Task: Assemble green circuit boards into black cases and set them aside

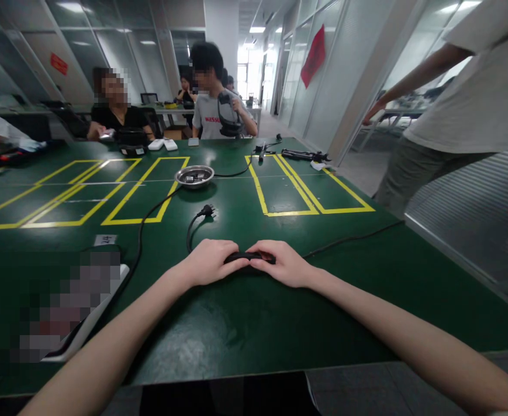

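Note:
Both of my hands meet over the table, thumbs almost touching, around a thick black length that looks like a bundled power cord (249,255). My left hand (213,260) is closed on its left end, and my right hand (282,263) grips the right end. Fingers hide much of it. A black plug (206,211) lies just beyond my left hand, its lead curving down behind that hand. From behind my right hand a thin black cable (353,238) runs to the table's right edge.
The green table (185,341) bears yellow tape rectangles. A metal bowl (194,177) with small metal pieces stands ahead. A white-edged, blurred item (107,300) lies at left, a folded black tripod-like stand (305,155) far right. People sit opposite; one person (466,104) stands at right.

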`<state>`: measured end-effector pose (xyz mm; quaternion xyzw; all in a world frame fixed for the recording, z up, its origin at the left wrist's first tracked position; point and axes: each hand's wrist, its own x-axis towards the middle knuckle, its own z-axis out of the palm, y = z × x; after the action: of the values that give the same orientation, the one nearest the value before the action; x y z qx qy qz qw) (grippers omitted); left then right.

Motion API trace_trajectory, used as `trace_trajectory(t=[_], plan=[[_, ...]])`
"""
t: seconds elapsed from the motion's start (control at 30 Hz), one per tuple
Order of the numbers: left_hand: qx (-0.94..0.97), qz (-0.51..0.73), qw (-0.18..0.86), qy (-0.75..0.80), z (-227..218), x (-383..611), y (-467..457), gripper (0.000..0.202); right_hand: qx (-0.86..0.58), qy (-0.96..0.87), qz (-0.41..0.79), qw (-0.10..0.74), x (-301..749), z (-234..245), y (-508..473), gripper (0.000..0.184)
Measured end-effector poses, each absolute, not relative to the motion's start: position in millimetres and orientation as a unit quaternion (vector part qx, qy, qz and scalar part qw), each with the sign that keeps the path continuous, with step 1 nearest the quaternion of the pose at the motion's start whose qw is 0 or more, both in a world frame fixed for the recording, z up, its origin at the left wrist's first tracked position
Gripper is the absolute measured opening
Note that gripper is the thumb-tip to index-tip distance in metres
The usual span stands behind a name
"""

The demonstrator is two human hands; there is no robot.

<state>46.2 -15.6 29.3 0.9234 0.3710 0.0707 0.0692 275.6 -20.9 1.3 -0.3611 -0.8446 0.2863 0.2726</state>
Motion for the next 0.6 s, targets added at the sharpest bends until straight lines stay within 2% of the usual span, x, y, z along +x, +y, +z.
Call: trace_trajectory(t=[0.07,0.2,0.27,0.47,0.6], plan=[[0.928,0.088,0.041,0.36,31.8,49.1,-20.1,0.032,-0.359,-0.842,0.271,0.296,274.7,-0.3,-20.6,0.023],[0.924,0.068,0.006,0.377,33.7,54.2,-25.7,0.041,-0.378,-0.82,0.283,0.325,272.9,-3.9,-21.4,0.022],[0.923,0.045,-0.008,0.383,32.9,55.4,-25.6,0.039,-0.378,-0.812,0.298,0.33,273.0,-4.7,-21.3,0.019],[0.933,0.018,0.001,0.359,31.6,55.3,-24.7,0.04,-0.363,-0.845,0.257,0.298,276.5,-0.5,-19.9,0.022],[0.932,0.006,0.018,0.362,32.0,53.7,-24.3,0.037,-0.239,-0.913,0.201,0.261,282.0,3.1,-18.6,0.029]])
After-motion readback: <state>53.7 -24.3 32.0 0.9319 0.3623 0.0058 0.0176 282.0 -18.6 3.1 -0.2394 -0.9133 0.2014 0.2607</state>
